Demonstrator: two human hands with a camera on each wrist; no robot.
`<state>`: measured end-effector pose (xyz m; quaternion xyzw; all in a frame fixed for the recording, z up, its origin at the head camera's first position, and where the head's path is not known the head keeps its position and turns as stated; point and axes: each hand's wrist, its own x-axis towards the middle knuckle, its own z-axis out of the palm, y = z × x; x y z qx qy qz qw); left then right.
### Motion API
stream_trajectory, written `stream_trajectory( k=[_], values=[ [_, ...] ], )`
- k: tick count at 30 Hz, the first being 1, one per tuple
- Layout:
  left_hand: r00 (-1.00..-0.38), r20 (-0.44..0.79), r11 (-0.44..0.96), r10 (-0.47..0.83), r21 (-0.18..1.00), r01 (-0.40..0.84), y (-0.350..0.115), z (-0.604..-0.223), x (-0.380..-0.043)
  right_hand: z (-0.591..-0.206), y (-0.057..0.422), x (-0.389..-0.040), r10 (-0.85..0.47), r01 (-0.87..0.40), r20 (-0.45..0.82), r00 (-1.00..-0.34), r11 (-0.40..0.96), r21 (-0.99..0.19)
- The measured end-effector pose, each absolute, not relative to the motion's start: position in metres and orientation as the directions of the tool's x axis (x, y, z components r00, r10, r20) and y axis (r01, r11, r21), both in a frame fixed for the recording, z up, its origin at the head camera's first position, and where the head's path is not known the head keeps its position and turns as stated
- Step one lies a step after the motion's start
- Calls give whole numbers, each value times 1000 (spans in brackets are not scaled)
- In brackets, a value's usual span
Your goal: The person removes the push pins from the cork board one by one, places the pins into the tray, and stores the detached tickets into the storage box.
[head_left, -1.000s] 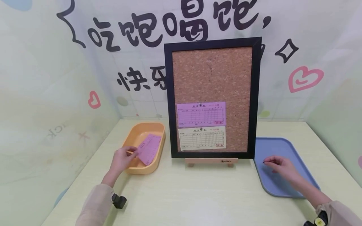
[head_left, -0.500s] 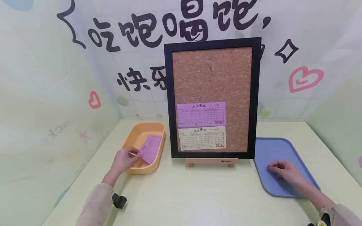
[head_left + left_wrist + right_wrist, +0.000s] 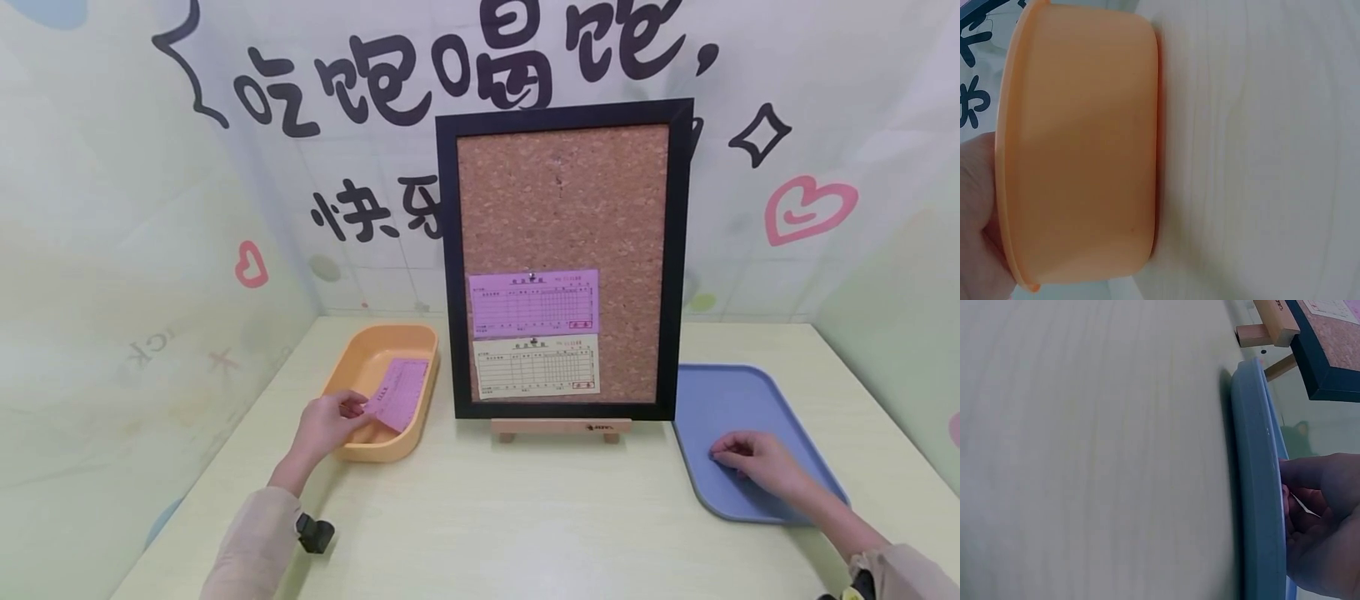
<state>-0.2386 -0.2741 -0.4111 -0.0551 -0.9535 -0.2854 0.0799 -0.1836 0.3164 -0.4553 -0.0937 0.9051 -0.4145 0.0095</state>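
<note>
In the head view, my left hand [image 3: 327,425] reaches over the near rim of an orange plastic basin [image 3: 375,451]. Its thumb and fingers pinch the corner of a pink receipt slip [image 3: 401,393], which slants inside the basin. From the left wrist, the basin's wall hides most of that hand. My right hand [image 3: 757,460] is low over a blue tray [image 3: 731,392], thumb and fingertips pressed together. A small dark pushpin showed at those fingertips a moment ago; the fingers now mostly hide it. The right wrist view shows the curled fingers behind the tray's rim.
A black-framed cork board [image 3: 562,217] stands on a small wooden easel [image 3: 561,427] between basin and tray. Pinned low on it are a purple slip [image 3: 535,302] and, beneath, a cream slip [image 3: 536,367]. A printed cloth backdrop [image 3: 360,158] rises behind the table [image 3: 525,517].
My right hand has moved slightly right and down over the tray, its fingertips closing over the dark pushpin. The left hand has shifted a little on the pink slip, which bends more now.
</note>
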Motion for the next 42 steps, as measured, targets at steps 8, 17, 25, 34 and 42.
stream_trajectory(
  k=[8, 17, 25, 34, 42],
  values=[
    [-981, 190, 848, 41, 512, 135, -276, -412, -238, -451, 315, -183, -184, -143, 27, -983, 655, -742],
    [-971, 234, 834, 55, 523, 173, -277, -415, -238, -447, 313, -184, -201, -136, 0, -980, 663, -737],
    [-950, 309, 806, 52, 548, 222, -268, -408, -241, -440, 308, -185, -208, -135, 2, -978, 628, -767],
    [-905, 416, 749, 88, 571, 336, -245, -395, -249, -422, 298, -188, -179, -141, 31, -983, 640, -755],
    [-927, 361, 730, 103, 605, 317, -220, -386, -252, -402, 287, -193, -203, -143, 17, -979, 623, -769]
  ],
)
